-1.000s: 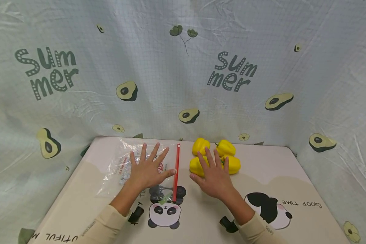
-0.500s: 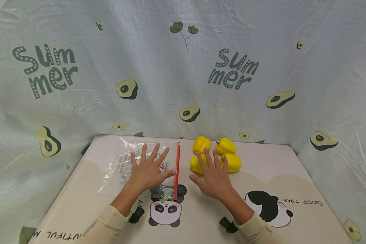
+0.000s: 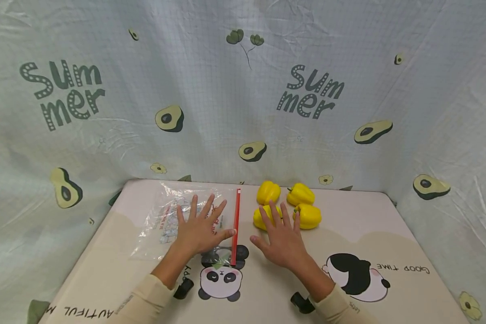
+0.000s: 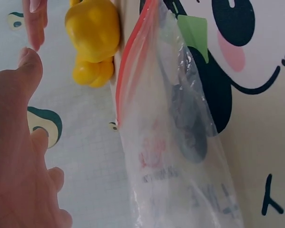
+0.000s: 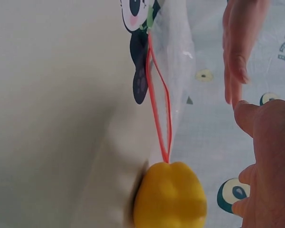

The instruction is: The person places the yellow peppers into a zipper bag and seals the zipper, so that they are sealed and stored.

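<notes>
My left hand [image 3: 198, 231] is spread flat, palm down, over a clear plastic zip bag [image 3: 149, 231]. In the left wrist view a gap shows between that hand and the bag [image 4: 156, 180]. The bag's red zip strip [image 3: 236, 225] faces right, and its two edges stand slightly parted in the right wrist view. Fingers spread, my right hand [image 3: 283, 245] hovers just in front of several yellow bell peppers. Its fingertips overlap the front-left pepper [image 3: 260, 218] in the head view; the front-right pepper [image 3: 309, 217] lies beside it. Both hands hold nothing.
Two more peppers, a left one [image 3: 268, 192] and a right one [image 3: 301, 194], sit at the table's back edge. The pale table [image 3: 348, 211] has printed panda and dog pictures. A printed curtain [image 3: 210, 99] hangs behind and at both sides.
Both hands stay spread, with only slight shifts: the left a little to the right, the right a little lower. The head view has tilted slightly. Bag and peppers stay in place.
</notes>
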A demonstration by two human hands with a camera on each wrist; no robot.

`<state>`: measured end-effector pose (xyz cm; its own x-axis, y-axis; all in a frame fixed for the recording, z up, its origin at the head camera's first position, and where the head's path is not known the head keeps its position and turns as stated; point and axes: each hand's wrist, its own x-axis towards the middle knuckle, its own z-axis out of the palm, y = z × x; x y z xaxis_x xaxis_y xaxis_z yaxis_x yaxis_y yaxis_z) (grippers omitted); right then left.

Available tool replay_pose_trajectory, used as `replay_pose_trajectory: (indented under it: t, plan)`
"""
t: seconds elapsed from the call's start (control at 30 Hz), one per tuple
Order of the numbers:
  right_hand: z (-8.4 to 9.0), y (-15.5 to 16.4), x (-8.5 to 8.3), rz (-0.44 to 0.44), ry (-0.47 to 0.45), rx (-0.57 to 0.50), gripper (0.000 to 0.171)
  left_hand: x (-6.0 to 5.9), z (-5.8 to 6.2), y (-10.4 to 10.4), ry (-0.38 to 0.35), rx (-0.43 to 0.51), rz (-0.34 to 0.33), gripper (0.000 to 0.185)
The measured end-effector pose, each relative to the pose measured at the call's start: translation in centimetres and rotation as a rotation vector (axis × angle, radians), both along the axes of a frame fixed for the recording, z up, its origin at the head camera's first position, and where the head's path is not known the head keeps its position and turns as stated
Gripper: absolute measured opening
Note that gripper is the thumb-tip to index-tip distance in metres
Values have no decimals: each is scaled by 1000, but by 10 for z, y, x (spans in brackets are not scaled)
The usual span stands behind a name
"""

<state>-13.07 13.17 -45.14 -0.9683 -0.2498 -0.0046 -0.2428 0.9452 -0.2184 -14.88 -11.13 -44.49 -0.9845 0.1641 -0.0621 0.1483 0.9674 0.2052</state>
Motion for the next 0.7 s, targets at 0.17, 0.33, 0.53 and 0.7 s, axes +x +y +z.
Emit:
replay_pose_trajectory:
  t: [0.17,0.33,0.53,0.7]
  plan:
    - [-3,-2,2,4,-4,7,86,0,-4,2,2,9,-11,91]
    - [-8,-4,5,12,-6,18,85,-1,-13,3,5,5,-22,91]
    - [-12,-6,6,23,-18,23,85,0,-23,3,13,-1,-19,91]
    - [-16,-8,7,33,-27,26,85,1,-26,2,9,1,-15,91]
